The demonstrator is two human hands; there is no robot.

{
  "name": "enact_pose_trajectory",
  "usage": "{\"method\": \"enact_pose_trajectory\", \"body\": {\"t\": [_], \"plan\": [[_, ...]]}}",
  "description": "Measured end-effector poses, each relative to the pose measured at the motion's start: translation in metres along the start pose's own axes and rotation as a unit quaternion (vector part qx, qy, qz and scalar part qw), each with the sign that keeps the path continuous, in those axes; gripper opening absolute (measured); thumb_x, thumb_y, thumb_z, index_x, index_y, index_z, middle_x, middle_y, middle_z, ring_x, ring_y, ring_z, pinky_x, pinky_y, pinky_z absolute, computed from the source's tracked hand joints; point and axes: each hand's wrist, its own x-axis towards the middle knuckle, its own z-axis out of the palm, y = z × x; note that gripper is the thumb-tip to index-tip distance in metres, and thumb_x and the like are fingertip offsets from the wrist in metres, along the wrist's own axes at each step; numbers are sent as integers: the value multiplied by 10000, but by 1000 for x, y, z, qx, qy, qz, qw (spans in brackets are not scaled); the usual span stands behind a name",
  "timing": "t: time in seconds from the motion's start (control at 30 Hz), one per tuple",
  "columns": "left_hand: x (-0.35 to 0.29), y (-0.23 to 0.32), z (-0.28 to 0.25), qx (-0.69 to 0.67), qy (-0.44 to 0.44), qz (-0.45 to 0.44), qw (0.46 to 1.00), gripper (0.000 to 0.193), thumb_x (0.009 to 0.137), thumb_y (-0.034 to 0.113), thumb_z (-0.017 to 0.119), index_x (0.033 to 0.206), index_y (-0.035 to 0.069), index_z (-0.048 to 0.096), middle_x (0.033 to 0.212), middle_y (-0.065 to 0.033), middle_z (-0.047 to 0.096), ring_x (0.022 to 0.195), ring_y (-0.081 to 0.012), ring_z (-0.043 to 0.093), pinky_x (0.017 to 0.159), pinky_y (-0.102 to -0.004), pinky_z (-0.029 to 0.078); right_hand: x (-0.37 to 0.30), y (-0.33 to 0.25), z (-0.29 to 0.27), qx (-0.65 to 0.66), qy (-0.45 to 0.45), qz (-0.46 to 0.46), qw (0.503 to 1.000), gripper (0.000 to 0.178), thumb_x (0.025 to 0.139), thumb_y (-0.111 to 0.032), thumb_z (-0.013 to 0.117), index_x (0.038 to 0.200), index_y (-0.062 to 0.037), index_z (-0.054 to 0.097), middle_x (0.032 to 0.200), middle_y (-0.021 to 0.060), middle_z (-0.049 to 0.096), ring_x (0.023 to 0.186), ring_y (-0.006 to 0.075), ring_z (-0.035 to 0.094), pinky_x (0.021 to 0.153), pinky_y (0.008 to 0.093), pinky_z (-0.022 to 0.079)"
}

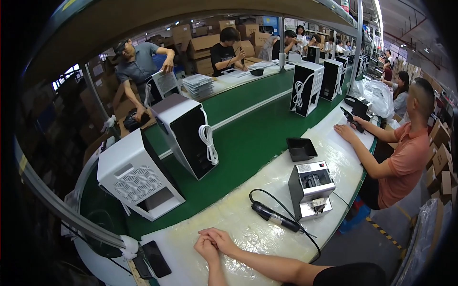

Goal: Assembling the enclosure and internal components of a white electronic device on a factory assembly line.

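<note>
Left grip (206, 249), right grip (221, 240): curled closed together, nothing visibly held. Corded electric screwdriver (276, 218) ahead-right of both: likely stiff, fairly heavy; best held by black barrel (261, 210).

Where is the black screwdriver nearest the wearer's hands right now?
In the head view, below and right of centre, the screwdriver lies on the bench between the hands and the silver machine.

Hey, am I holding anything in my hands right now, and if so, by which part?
No object shows in your grasp: your left hand and right hand are clasped together, and the black screwdriver lies apart from them.
</note>
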Motion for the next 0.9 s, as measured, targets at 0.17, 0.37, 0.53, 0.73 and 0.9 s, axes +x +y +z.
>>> {"method": "enact_pose_trajectory", "body": {"t": [0.17,0.37,0.53,0.73,0.9], "plan": [[2,0,3,22,45,21,999,199,827,-8,497,633,-27,538,616,-6,540,601,-82,468,520,-246,381,-3,-6,14,-106,-1,-2,994,300,976,-220,461,1128,-13,614,1066,121,659,997,202,609,893,297,455],[4,-15,-6,15,51,-21,998,208,845,1,512,643,-35,547,625,-1,544,625,-79,473,535,-250,389,-3,-14,21,-158,28,20,987,297,974,-246,460,1109,-39,625,1008,143,670,944,233,639,851,307,476],[3,-12,-9,23,49,-13,998,182,798,-45,482,640,-32,571,622,-8,548,622,-88,488,538,-255,399,-5,-17,23,-150,26,63,986,320,997,-220,406,1105,-1,614,1034,122,652,987,190,595,903,291,440],[1,-1,-4,28,41,2,999,183,751,-82,452,636,-34,586,619,-19,556,612,-90,493,543,-254,406,-6,-15,24,-130,41,47,990,337,1009,-216,374,1099,6,611,1025,123,649,984,191,594,904,292,438],[3,-17,-11,35,45,6,998,194,763,-80,448,633,-37,585,625,-16,562,616,-88,497,546,-248,407,-4,-4,21,-142,43,25,989,341,1003,-260,403,1100,-24,628,1012,143,664,970,224,624,877,303,459]]}}
